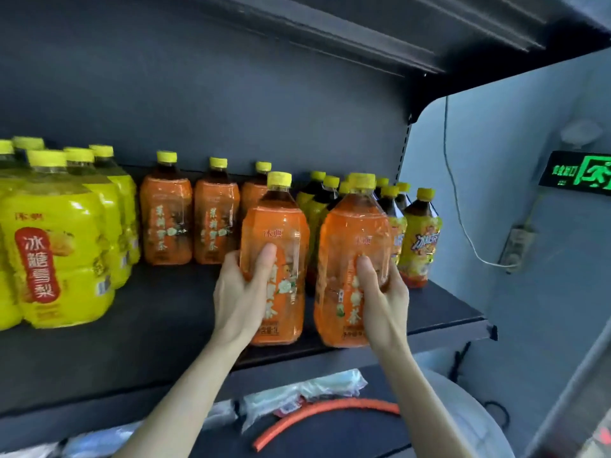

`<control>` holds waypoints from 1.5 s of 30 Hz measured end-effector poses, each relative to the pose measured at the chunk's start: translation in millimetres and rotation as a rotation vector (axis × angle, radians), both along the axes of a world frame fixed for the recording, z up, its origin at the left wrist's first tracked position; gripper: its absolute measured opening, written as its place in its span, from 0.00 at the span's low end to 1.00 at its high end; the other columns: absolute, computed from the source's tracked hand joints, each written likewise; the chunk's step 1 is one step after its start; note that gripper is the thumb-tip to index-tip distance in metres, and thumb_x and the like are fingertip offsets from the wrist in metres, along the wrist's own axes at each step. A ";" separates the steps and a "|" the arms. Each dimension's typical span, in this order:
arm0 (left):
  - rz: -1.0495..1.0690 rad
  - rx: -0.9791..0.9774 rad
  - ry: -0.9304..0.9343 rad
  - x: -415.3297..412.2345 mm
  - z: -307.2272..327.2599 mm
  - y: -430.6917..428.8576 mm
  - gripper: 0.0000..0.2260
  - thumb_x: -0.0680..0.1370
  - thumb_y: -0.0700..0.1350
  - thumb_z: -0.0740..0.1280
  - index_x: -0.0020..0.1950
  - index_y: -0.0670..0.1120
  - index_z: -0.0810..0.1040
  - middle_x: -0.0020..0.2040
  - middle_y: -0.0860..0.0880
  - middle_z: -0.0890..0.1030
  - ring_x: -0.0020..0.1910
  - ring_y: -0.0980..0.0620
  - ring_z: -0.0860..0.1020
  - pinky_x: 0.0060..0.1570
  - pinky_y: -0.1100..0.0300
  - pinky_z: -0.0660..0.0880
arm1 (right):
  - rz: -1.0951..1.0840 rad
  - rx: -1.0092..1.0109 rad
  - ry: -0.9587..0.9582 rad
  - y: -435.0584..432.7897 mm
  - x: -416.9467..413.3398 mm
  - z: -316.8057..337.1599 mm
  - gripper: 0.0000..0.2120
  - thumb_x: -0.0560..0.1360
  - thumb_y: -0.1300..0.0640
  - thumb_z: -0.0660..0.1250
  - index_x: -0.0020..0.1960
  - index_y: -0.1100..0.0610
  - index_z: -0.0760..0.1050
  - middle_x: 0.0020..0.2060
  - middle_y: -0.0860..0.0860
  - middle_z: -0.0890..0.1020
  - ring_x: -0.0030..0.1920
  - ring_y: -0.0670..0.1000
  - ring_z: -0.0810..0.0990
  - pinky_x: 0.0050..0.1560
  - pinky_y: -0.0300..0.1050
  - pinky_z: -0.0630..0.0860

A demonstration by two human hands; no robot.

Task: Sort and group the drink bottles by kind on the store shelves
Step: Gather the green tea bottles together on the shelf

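Observation:
My left hand (243, 289) grips an orange-label tea bottle (281, 233) near the front of the dark shelf (165, 325). Beside it on the right, my right hand (383, 292) grips a second orange-label bottle (353, 226). Both bottles stand upright with yellow caps. Three more orange-label bottles (167, 209) line the back of the shelf to the left. Yellow-label bottles (56, 252) fill the far left. Smaller yellow-and-orange iced-tea bottles (420, 239) stand at the right end, partly hidden behind the held bottles.
The shelf ends at a grey wall (529, 292) on the right, with a green exit sign (582, 173) and a hanging white cable (463, 219). The lower shelf holds plastic-wrapped packs (297, 395) and a curved orange tube (317, 414).

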State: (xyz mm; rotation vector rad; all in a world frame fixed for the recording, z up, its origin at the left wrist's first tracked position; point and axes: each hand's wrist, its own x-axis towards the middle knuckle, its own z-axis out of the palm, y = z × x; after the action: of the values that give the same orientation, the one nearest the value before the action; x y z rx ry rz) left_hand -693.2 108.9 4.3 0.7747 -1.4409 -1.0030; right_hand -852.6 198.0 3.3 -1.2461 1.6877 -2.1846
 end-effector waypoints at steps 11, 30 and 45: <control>0.141 -0.014 -0.157 -28.5 -6.1 -28.1 0.32 0.67 0.69 0.58 0.66 0.53 0.63 0.61 0.50 0.74 0.60 0.50 0.75 0.60 0.49 0.73 | 0.260 -0.022 -0.043 -50.1 -41.0 -16.1 0.26 0.66 0.35 0.65 0.58 0.50 0.77 0.44 0.36 0.84 0.44 0.37 0.82 0.39 0.27 0.74; 0.004 0.166 -0.096 -54.5 -10.4 -115.5 0.33 0.76 0.64 0.60 0.76 0.55 0.51 0.72 0.50 0.66 0.69 0.48 0.68 0.59 0.55 0.67 | 0.280 -0.075 -0.049 -54.8 -41.1 -22.6 0.26 0.65 0.34 0.65 0.58 0.45 0.73 0.46 0.33 0.83 0.47 0.37 0.82 0.41 0.29 0.76; -0.011 0.134 -0.105 -60.3 -9.6 -138.1 0.33 0.77 0.63 0.60 0.77 0.54 0.50 0.74 0.49 0.64 0.71 0.46 0.66 0.66 0.46 0.66 | 0.290 -0.055 -0.062 -55.5 -39.9 -21.8 0.25 0.64 0.33 0.65 0.56 0.43 0.72 0.46 0.34 0.83 0.47 0.39 0.83 0.40 0.30 0.77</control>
State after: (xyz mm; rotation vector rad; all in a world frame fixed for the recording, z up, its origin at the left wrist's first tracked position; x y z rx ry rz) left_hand -753.5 -29.3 -5.3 0.9302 -1.4798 -1.0893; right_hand -892.4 142.6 -18.5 -1.3267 1.3360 -2.0836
